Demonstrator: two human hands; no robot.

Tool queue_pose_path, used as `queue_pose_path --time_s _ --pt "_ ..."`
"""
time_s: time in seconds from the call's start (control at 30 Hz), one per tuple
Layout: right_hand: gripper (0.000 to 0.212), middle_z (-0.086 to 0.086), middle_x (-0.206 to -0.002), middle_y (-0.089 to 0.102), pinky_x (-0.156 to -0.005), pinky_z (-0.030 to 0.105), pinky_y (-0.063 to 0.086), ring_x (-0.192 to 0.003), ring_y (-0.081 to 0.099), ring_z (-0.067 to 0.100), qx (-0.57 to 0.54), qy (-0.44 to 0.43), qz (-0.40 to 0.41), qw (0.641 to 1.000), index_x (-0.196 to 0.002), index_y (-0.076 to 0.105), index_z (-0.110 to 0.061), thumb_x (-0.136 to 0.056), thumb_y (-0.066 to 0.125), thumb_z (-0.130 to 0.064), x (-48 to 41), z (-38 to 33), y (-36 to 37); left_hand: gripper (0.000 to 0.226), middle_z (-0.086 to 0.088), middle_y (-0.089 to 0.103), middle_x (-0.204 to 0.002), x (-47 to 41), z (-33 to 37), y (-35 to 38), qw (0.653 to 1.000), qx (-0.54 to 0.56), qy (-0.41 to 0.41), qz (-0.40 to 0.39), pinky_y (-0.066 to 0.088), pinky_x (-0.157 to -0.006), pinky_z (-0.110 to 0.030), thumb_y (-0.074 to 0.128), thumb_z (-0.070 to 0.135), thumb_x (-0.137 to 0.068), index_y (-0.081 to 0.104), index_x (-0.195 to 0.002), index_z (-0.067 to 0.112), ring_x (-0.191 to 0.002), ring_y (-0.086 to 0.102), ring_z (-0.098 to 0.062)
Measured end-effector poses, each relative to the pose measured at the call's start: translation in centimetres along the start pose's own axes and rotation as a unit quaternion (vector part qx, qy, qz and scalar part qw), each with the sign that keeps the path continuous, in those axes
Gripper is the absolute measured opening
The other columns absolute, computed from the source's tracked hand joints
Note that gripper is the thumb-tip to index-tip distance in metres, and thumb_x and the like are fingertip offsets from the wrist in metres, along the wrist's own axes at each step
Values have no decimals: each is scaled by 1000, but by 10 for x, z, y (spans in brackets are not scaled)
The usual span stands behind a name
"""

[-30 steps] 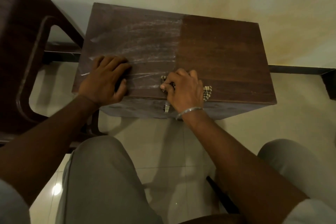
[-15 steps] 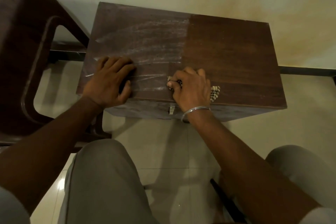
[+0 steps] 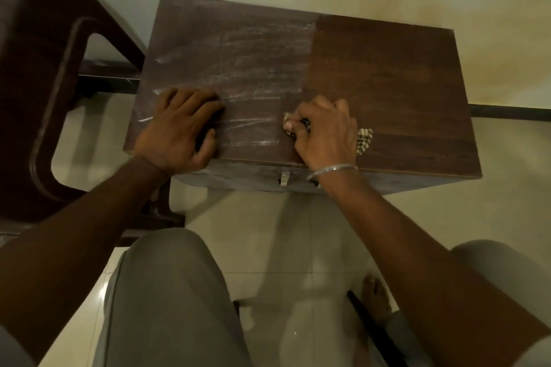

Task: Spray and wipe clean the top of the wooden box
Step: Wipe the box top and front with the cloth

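Note:
A dark wooden box point(image 3: 387, 74) stands on the floor in front of me. Its left half is dusty with pale wipe streaks; its right half looks clean and redder. My right hand point(image 3: 323, 131) grips a bunched checked cloth point(image 3: 364, 140) and presses it on the top near the front edge, at the border between the two halves. My left hand point(image 3: 182, 131) rests on the front left corner of the top, fingers bent over the surface, thumb at the front edge. No spray bottle is in view.
A dark plastic chair point(image 3: 44, 74) stands close at the box's left. A metal latch point(image 3: 284, 179) hangs on the box's front face. My knees point(image 3: 167, 292) and a bare foot point(image 3: 375, 298) are over the tiled floor, and a wall is behind the box.
My right hand with the cloth has slid slightly left along the front edge of the top. The left hand stays in place. The camera has shifted a little.

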State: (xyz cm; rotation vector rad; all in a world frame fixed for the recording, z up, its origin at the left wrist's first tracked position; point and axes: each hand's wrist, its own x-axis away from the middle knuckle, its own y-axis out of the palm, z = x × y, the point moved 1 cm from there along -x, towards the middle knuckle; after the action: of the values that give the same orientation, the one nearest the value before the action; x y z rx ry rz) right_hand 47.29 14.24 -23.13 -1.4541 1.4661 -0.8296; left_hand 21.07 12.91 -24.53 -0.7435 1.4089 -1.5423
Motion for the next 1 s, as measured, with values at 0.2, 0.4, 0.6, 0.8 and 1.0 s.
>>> queue_pose_path --time_s 0.2,0.4,0.6,0.8,1.0 --pt "7 -14 -98 60 -73 33 35 -95 45 18 -1 -11 15 1000 -79 65 -30 -86 66 -34 -33 -1 2 56 -16 56 -135 0 -1 1 1000 -3 1 -3 35 -103 -53 42 40 -88 59 -129 6 -120 51 -36" --pt "9 -9 -98 61 -75 34 36 -101 49 23 -20 25 15 999 -77 65 -29 -86 66 -31 -95 -9 10 57 -17 56 -136 0 -2 2 1000 -4 -3 -13 35 -103 -54 42 40 -88 59 -131 6 -120 51 -37" --pt "10 -12 -95 60 -74 34 34 -97 46 21 -26 11 15 999 -76 63 -31 -86 66 -32 -59 -6 10 56 -18 56 -136 -1 0 1 1000 1 -2 -14 35 -103 -53 41 38 -89 59 -131 5 -118 51 -37" --pt "10 -14 -96 60 -71 34 36 -92 44 17 -20 -10 23 999 -76 64 -30 -86 66 -34 -57 -4 11 55 -18 57 -136 0 0 1 1000 -6 -2 -11 35 -103 -53 41 37 -90 60 -130 4 -118 52 -37" --pt "10 -6 -105 63 -79 36 40 -106 49 24 -20 27 20 999 -79 65 -31 -88 64 -29 -116 -9 12 58 -18 56 -138 0 0 2 1000 -5 -12 -28 33 -106 -54 39 38 -89 60 -131 5 -122 51 -37"
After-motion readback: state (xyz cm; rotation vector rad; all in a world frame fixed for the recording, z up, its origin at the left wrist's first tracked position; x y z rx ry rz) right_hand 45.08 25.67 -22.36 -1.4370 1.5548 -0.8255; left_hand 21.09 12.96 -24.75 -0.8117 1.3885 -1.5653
